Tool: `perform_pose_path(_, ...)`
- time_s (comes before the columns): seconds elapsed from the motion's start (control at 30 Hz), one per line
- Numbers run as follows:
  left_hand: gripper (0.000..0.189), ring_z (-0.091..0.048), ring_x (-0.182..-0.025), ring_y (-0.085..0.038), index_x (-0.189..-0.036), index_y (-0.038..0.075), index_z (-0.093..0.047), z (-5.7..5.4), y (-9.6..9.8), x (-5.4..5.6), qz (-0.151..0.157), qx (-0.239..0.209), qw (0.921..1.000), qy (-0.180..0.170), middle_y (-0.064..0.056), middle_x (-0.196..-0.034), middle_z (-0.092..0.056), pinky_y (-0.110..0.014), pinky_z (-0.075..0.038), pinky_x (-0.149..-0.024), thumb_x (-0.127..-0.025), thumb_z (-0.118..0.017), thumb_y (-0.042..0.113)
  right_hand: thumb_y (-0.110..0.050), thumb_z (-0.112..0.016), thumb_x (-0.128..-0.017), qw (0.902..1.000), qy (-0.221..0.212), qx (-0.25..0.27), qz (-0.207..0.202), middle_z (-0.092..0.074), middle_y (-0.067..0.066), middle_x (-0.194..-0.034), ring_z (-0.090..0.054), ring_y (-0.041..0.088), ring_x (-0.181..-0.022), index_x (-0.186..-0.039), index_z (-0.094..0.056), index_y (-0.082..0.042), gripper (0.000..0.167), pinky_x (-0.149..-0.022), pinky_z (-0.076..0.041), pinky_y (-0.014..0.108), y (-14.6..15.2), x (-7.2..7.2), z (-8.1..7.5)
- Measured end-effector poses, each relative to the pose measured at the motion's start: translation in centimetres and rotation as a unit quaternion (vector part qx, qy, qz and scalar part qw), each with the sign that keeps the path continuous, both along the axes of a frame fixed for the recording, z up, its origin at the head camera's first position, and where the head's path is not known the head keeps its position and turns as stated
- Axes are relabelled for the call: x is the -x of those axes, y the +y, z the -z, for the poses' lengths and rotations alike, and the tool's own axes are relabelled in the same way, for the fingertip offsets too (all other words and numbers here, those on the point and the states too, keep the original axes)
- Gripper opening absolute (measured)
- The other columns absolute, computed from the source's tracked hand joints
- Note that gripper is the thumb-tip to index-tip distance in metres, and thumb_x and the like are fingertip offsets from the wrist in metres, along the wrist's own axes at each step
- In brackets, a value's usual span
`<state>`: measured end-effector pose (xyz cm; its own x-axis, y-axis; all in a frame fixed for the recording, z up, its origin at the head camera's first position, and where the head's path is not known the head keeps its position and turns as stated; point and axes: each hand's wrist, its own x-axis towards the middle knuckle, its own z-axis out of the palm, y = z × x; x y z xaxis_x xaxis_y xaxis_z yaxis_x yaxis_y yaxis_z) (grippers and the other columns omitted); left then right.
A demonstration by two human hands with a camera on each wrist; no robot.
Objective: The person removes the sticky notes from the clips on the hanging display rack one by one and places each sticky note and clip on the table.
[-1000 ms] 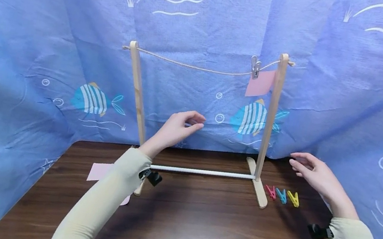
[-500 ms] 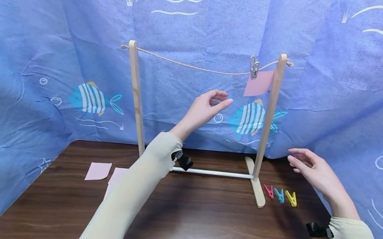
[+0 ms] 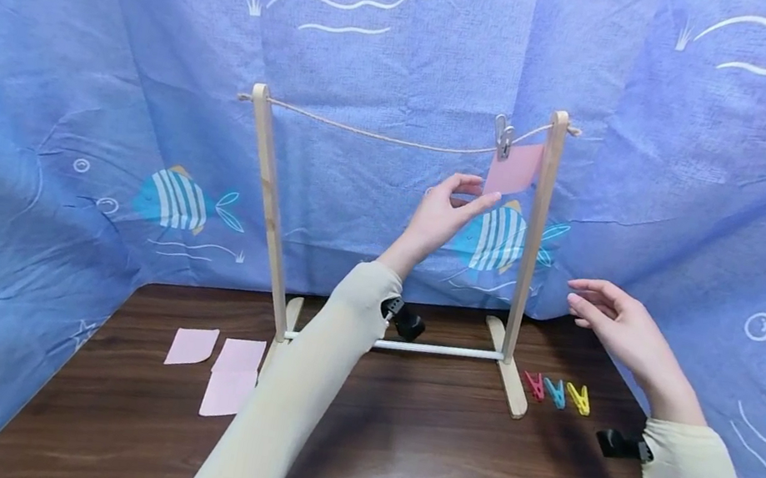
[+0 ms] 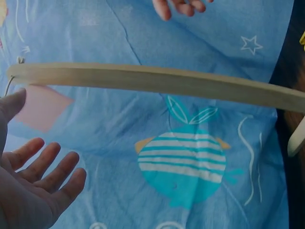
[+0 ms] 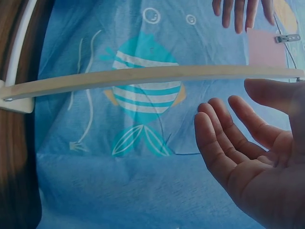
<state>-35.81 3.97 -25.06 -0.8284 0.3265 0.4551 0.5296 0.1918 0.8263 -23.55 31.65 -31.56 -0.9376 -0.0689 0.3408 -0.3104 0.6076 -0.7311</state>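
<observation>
A pink paper square point(image 3: 514, 168) hangs from the string point(image 3: 385, 138) near the right post, held by a metal clip point(image 3: 504, 139). My left hand point(image 3: 442, 215) is at the paper's lower left corner, thumb and fingers parted. In the left wrist view, nothing sits between the thumb and the loosely bent fingers point(image 4: 59, 171), and the paper shows just beyond them. Out to the right of the right post point(image 3: 535, 239), my right hand point(image 3: 619, 325) hovers over the table with relaxed fingers, holding nothing.
Red point(image 3: 534, 385), blue point(image 3: 556, 393) and yellow point(image 3: 578, 399) clothespins lie right of the stand's foot point(image 3: 506, 369). At the left are pink paper sheets point(image 3: 192, 347) on the dark wooden table point(image 3: 436, 468). A white bar point(image 3: 440, 351) joins the posts low down. A blue fish-print curtain point(image 3: 400, 47) hangs behind.
My left hand has moved right and up, from the middle of the stand to the hanging paper's corner. The right hand has shifted slightly up and left.
</observation>
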Motion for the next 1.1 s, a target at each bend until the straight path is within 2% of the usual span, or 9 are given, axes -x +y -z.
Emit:
perform_pose_path(0.2,0.049,-0.064,-0.112,-0.016,-0.136,0.013,-0.059,0.1,0.9,0.2,0.005,-0.017,0.9998,-0.001,-0.002,-0.127,-0.062,-0.029,-0.053,-0.088,-0.097,-0.067,0.041,-0.030,-0.057,-0.105,0.9999,0.006,0.006,0.009,-0.063,0.004,-0.118,-0.063,-0.004,-0.090,-0.139,-0.053,-0.002,0.044,-0.078,-0.050,0.012,-1.0,0.3,-1.3)
perform_pose_path(0.4,0.025,-0.068,-0.099,-0.022,-0.117,0.006,-0.069,0.3,1.3,0.5,-0.016,-0.045,0.9987,0.014,-0.008,-0.114,-0.068,-0.025,-0.051,-0.074,-0.099,-0.067,0.023,-0.032,-0.058,-0.104,0.9999,0.009,0.013,0.001,-0.065,-0.007,-0.112,-0.064,-0.002,-0.092,-0.138,-0.055,-0.004,0.044,-0.079,-0.050,0.012,-2.0,0.5,-2.3)
perform_pose_path(0.5,0.019,-0.068,-0.094,-0.023,-0.109,0.003,-0.072,0.4,1.2,0.6,-0.027,-0.050,0.9979,0.030,-0.009,-0.107,-0.070,-0.025,-0.050,-0.072,-0.100,-0.066,0.019,-0.032,-0.059,-0.104,0.9997,0.011,0.021,-0.005,-0.065,-0.012,-0.109,-0.065,-0.002,-0.092,-0.136,-0.055,-0.004,0.043,-0.080,-0.050,0.013,-2.4,0.6,-2.5)
perform_pose_path(0.67,0.019,-0.067,-0.092,-0.017,-0.108,0.006,-0.073,0.4,0.7,0.5,-0.037,-0.038,0.9977,0.042,-0.006,-0.105,-0.071,-0.025,-0.052,-0.076,-0.100,-0.066,0.022,-0.030,-0.059,-0.104,0.9996,0.015,0.022,-0.004,-0.065,-0.015,-0.106,-0.065,-0.002,-0.091,-0.134,-0.057,-0.004,0.041,-0.078,-0.052,0.014,-2.5,0.6,-2.8)
perform_pose_path(0.77,0.019,-0.068,-0.090,-0.017,-0.108,0.005,-0.073,0.3,0.5,0.4,-0.035,-0.041,0.9972,0.051,-0.007,-0.105,-0.071,-0.024,-0.052,-0.074,-0.100,-0.066,0.021,-0.030,-0.059,-0.104,0.9996,0.019,0.022,-0.002,-0.064,-0.015,-0.106,-0.065,-0.002,-0.091,-0.134,-0.057,-0.005,0.040,-0.079,-0.052,0.014,-2.5,0.7,-3.2)
perform_pose_path(1.0,0.019,-0.069,-0.094,-0.029,-0.109,0.004,-0.072,0.4,-0.2,0.1,-0.031,-0.070,0.9961,0.045,-0.009,-0.103,-0.071,-0.024,-0.050,-0.066,-0.099,-0.066,0.019,-0.031,-0.059,-0.103,0.9990,0.030,0.033,-0.003,-0.065,-0.017,-0.105,-0.065,-0.002,-0.092,-0.133,-0.058,-0.006,0.039,-0.080,-0.052,0.015,-3.4,0.7,-4.9)
perform_pose_path(1.1,0.018,-0.069,-0.094,-0.029,-0.109,0.004,-0.072,0.5,-0.6,0.0,-0.032,-0.077,0.9957,0.042,-0.009,-0.105,-0.071,-0.025,-0.051,-0.067,-0.100,-0.066,0.018,-0.034,-0.059,-0.103,0.9987,0.032,0.040,0.003,-0.066,-0.017,-0.106,-0.065,0.000,-0.092,-0.133,-0.058,-0.006,0.041,-0.081,-0.052,0.015,-3.9,0.7,-5.8)
